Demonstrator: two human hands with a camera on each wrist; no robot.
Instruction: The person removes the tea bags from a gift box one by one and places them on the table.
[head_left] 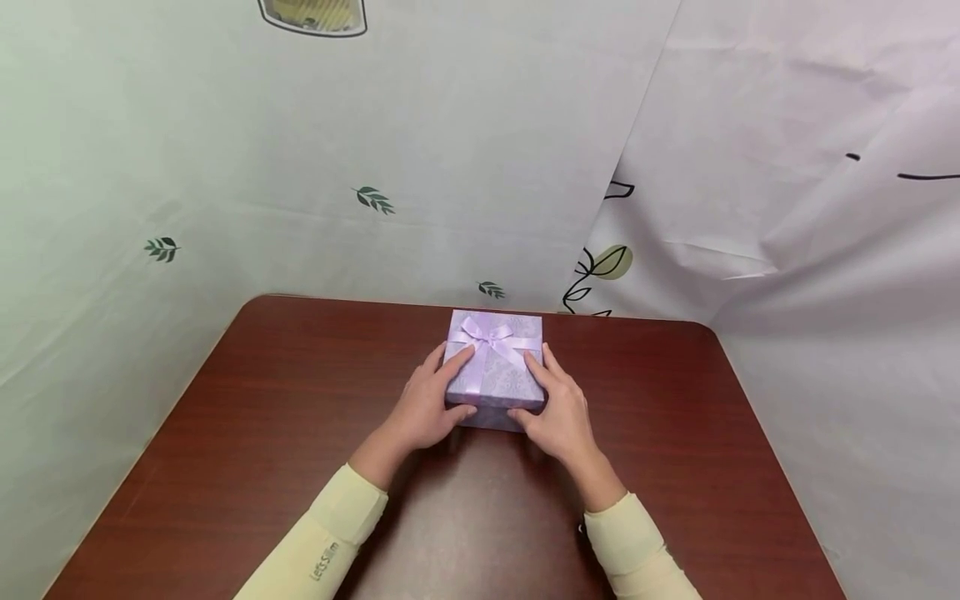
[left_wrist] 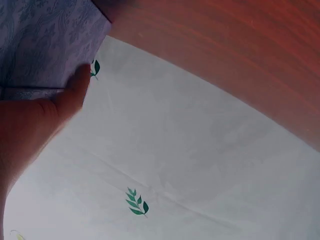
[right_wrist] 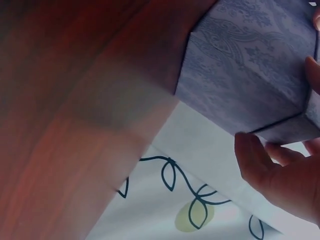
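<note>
We see the box (head_left: 489, 417) standing on the tabletop (head_left: 300, 417), near the middle of its far edge. The lid (head_left: 510, 387) sits atop the box, and the bow (head_left: 489, 337) lies on the lid. We have our left grip (head_left: 423, 408) at the box's left, our right grip (head_left: 561, 412) at its right. Behind the tabletop hangs cloth (head_left: 480, 125).

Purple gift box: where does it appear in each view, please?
Head: gift box just below centre, between the left hand and right hand.
Left wrist: gift box at upper left.
Right wrist: gift box at upper right, cut by the frame.
Shared landmark: reddish-brown wooden tabletop, visible in all three.
</note>
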